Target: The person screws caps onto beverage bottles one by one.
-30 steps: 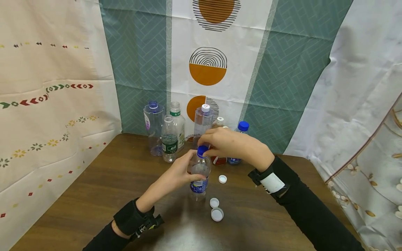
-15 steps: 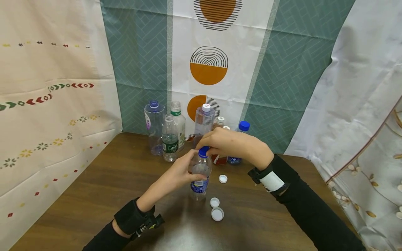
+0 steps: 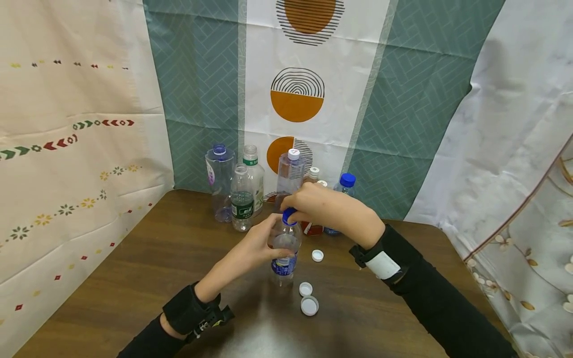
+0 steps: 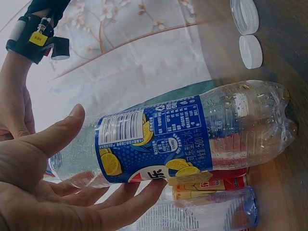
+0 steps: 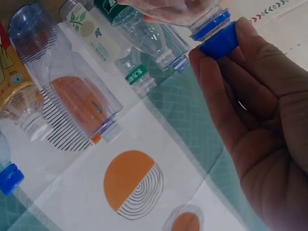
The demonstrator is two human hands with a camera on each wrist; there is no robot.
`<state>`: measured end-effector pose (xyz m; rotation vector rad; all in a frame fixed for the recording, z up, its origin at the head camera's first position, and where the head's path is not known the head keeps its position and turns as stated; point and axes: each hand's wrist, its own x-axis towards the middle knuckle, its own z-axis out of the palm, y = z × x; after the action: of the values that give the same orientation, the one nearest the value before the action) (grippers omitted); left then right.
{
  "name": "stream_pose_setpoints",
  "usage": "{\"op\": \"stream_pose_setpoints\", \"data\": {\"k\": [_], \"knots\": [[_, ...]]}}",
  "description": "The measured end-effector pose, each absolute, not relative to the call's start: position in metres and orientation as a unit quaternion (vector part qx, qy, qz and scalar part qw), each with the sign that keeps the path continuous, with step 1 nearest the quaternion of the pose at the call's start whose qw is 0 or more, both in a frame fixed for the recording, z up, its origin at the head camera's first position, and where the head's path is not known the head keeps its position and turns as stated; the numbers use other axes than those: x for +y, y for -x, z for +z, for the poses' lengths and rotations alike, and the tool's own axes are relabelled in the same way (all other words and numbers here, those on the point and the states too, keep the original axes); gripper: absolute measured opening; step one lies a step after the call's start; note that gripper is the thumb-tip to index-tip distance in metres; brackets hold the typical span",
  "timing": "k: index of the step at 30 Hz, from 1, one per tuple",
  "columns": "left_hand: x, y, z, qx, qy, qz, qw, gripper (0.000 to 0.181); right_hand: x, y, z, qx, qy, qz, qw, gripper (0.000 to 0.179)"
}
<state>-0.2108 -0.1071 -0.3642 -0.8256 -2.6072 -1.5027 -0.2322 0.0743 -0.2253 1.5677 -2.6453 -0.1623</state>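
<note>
Near the table's middle, a clear plastic bottle (image 3: 284, 266) with a blue label stands upright in the head view. My left hand (image 3: 250, 246) grips it round the body, thumb on the near side; the left wrist view shows lemons and a barcode on the label (image 4: 154, 130). Above, my right hand (image 3: 333, 206) pinches the blue cap (image 5: 221, 43) between thumb and fingers. In the right wrist view the cap sits at the bottle's mouth, just past a blue ring (image 5: 210, 25) on the neck. The right hand partly covers the cap in the head view.
Three loose white caps (image 3: 317, 255) lie right of the bottle on the brown table (image 3: 371, 298). Behind stand several bottles: uncapped ones at left, including a green-labelled bottle (image 3: 242, 206), then a tall white-capped bottle (image 3: 290, 174) and a blue-capped bottle (image 3: 346, 183). Curtains hang behind.
My right hand and wrist have turned slightly, the forearm shifting a little left, with the fingers still on the blue cap. The left hand and bottle have stayed put.
</note>
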Motion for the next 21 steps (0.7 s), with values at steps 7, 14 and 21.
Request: {"op": "stream_pose_setpoints", "data": {"k": [7,14,21], "knots": [[-0.107,0.211,-0.365,-0.838,0.264,-0.478,0.014,0.068,0.079,0.234,-0.227,-0.866,-0.498,-0.035,0.028,0.039],[-0.108,0.211,-0.364,-0.841,0.254,-0.479,0.006,0.073,0.085,0.239,-0.224,-0.839,-0.545,-0.012,0.012,0.033],[-0.108,0.212,-0.365,-0.840,0.246,-0.483,0.001,0.072,0.087,0.240,-0.225,-0.824,-0.566,-0.007,0.005,0.031]]}}
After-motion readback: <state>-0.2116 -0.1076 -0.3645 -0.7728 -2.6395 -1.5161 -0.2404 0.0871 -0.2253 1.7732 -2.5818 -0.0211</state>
